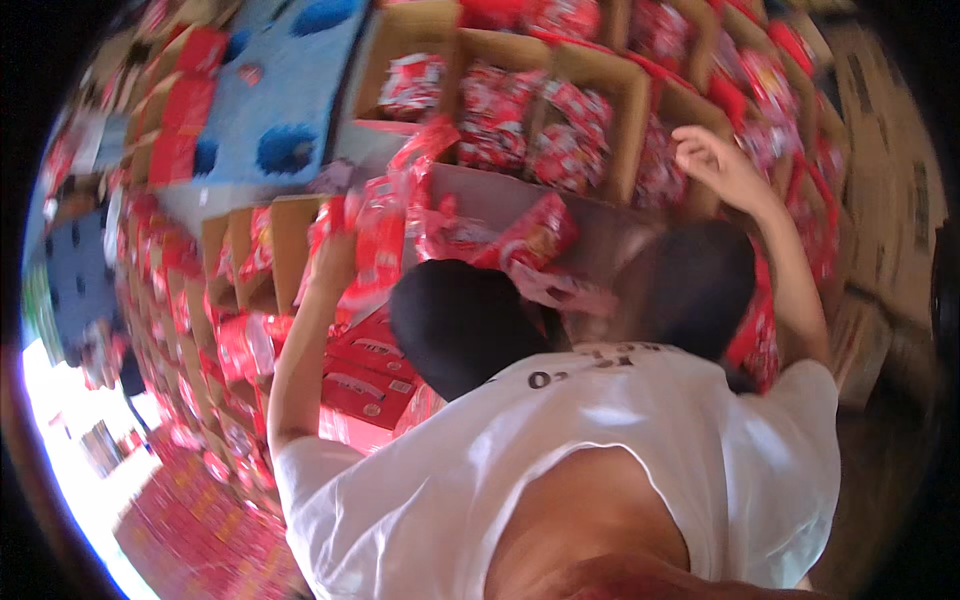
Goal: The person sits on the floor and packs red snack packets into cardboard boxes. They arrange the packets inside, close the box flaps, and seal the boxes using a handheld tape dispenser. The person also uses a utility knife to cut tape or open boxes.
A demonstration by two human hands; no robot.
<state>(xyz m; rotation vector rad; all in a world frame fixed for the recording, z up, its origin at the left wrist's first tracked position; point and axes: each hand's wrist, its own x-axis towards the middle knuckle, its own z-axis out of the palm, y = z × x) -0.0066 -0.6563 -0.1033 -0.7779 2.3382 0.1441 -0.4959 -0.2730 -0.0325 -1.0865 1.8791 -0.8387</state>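
Observation:
My left hand (334, 259), blurred, is closed on a red plastic packet (328, 215) beside the open cardboard boxes at left. Its fingertips are hard to make out. More glossy red packaging (379, 240) lies just right of that hand. My right hand (709, 161) is raised over the boxes on the right, fingers apart and slightly curled, holding nothing. Between the hands, an open carton (480, 184) in front of my knees contains red packets (536, 232). Past it stand cardboard boxes (637, 127) filled with small red-and-white wrapped packets (574, 142).
A blue panel with dark round hollows (259, 90) lies at upper left. Rows of filled boxes (187, 322) run down the left side. Red printed cartons (364, 386) sit beside my left knee. Flat brown cardboard (881, 172) stands at far right.

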